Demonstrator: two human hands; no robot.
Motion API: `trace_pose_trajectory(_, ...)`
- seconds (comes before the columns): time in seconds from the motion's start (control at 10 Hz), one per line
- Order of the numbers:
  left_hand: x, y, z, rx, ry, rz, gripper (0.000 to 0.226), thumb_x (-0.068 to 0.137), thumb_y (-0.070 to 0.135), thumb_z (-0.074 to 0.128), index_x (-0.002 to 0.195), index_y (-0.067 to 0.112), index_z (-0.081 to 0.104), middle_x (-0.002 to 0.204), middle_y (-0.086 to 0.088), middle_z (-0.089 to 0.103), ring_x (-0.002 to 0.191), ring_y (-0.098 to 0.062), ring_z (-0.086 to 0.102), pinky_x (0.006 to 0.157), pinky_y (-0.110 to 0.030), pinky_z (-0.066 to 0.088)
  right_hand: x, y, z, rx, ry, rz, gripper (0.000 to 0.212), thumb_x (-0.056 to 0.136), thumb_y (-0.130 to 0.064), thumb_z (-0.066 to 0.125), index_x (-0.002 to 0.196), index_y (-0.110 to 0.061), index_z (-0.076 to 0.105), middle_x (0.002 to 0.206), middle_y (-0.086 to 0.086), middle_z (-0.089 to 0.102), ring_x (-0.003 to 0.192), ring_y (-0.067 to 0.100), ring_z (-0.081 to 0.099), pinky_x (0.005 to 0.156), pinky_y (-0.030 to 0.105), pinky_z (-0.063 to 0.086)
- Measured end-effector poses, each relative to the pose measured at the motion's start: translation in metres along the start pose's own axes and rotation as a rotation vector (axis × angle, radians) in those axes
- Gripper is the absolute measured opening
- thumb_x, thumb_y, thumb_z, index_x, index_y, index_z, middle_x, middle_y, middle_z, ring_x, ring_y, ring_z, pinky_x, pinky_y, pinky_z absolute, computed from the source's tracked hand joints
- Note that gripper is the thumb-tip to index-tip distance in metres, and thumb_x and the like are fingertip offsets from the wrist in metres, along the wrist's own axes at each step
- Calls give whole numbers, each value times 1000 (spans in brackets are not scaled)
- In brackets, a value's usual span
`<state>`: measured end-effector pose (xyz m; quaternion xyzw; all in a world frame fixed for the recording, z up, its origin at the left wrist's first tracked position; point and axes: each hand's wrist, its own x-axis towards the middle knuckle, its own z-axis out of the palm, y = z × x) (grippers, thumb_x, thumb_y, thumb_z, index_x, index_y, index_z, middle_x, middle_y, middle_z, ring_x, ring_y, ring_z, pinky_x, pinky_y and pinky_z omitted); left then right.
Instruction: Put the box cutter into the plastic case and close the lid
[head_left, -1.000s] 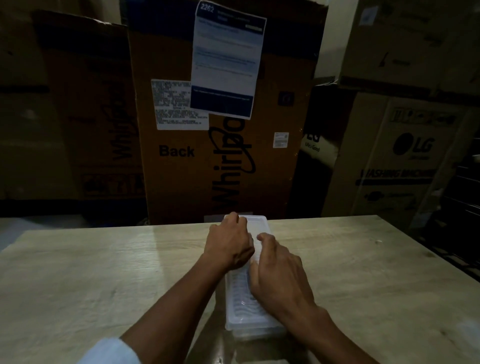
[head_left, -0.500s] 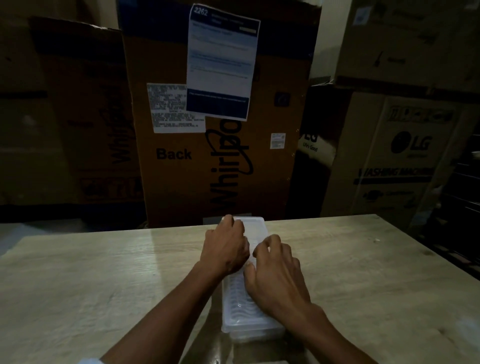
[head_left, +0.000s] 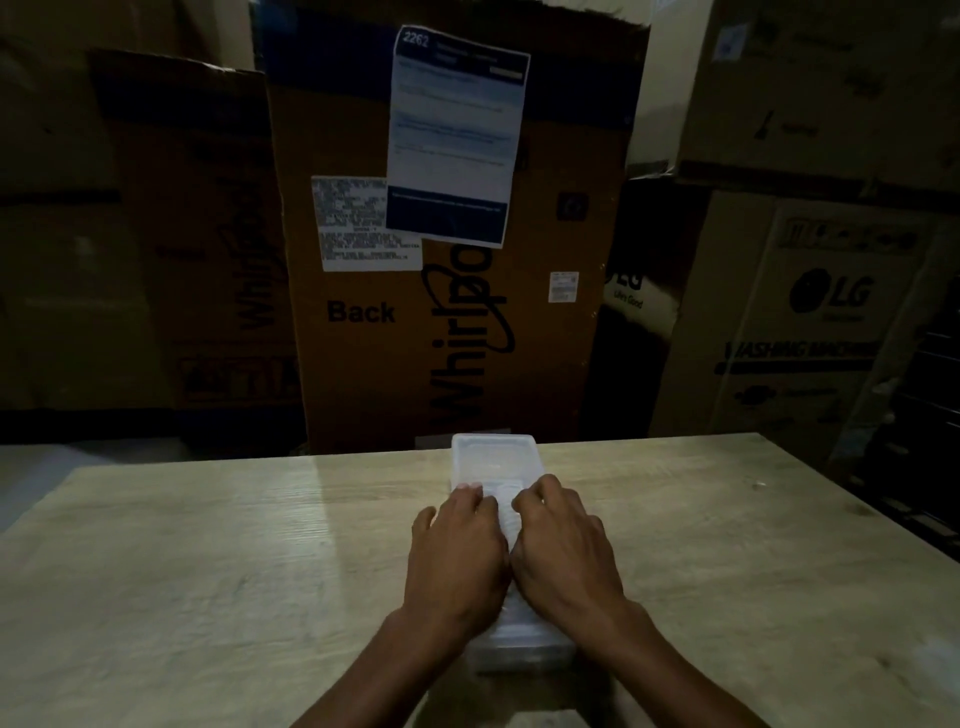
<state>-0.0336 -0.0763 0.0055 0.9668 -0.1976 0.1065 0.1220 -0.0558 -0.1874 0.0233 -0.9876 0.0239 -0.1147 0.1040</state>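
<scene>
A long translucent plastic case lies lengthwise on the wooden table, its far end at the table's back edge. The lid lies flat on top of it. My left hand rests palm down on the left side of the lid, fingers spread forward. My right hand lies beside it on the right side of the lid, fingers bent onto the top. Both hands cover the middle of the case. The box cutter is not visible; the dim light and the hands hide what is inside.
Tall cardboard appliance boxes stand just behind the table: a Whirlpool box with a paper sheet taped on it, another Whirlpool box at the left, and LG boxes at the right. The room is dark.
Both hands slid back toward me along the lid, from its far end to its middle. The far end of the case is now uncovered.
</scene>
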Motion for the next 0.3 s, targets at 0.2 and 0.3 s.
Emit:
trace_pose_trajectory(0.2,-2,4,-5,-1,14,-5,59,95,35,54,147,16,36,161,-7,33,150,-21,25,124,-49,13,-2,0,-2,34,17,13,46,96,-32,52,140,-19,46,146,5,42,130,22,44,110,38,37)
trace_pose_trajectory(0.3,0,3,-8,-146,0,-25,51,99,34,46,146,15,38,160,-8,34,147,-22,31,122,-43,25,2,0,-7,95,24,18,43,97,-31,50,138,-19,47,145,4,44,131,22,44,110,39,36)
